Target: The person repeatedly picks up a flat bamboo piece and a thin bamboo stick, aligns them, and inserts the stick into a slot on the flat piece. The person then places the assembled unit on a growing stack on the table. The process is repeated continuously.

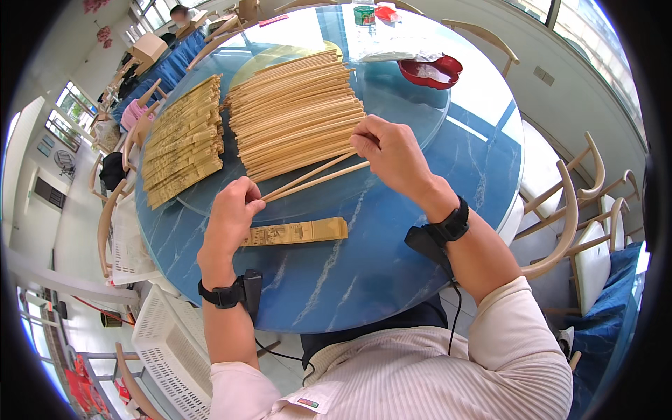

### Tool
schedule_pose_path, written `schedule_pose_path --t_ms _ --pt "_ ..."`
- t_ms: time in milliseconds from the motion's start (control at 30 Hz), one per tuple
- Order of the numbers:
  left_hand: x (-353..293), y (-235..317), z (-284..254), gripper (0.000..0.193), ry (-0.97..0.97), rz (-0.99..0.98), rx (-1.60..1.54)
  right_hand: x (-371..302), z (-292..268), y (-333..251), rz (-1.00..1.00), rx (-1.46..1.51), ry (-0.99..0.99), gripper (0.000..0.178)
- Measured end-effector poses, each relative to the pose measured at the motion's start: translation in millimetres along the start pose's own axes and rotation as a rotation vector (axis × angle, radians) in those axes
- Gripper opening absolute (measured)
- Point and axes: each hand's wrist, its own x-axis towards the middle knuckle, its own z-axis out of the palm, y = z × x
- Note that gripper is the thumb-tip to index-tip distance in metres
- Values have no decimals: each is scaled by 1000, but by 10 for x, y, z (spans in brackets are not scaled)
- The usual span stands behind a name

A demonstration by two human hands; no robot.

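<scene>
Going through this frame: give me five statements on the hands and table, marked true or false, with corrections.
1. The left hand is nearer the single patterned strip than the right hand is. True.
2. The left hand lies spread flat. False: it is curled at the ends of two loose sticks.
3. The stick pile lies right of the gold strips. True.
4. A blue bowl stands beyond the right hand. False: that is a red dish.
5. A clear bottle stands across the table. True.

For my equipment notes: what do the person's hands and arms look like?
The left hand and right hand are bare. Each wrist has a black band and a black wedge-shaped device with a thin black cable. Above are short, pale fabric sleeves.
</scene>
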Motion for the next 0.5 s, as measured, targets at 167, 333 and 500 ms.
schedule_pose_path --t_ms 167,333,500 --pt "-7 -114 35 15 42 164 81 1 71 77 -97 -64 41 11" --pt "-87 58 11 10 110 266 52 -68 144 -14 -550 -261 171 26" --pt "-144 259 99 6 169 299 -227 -259 367 -107 -643 -307 -51 33"
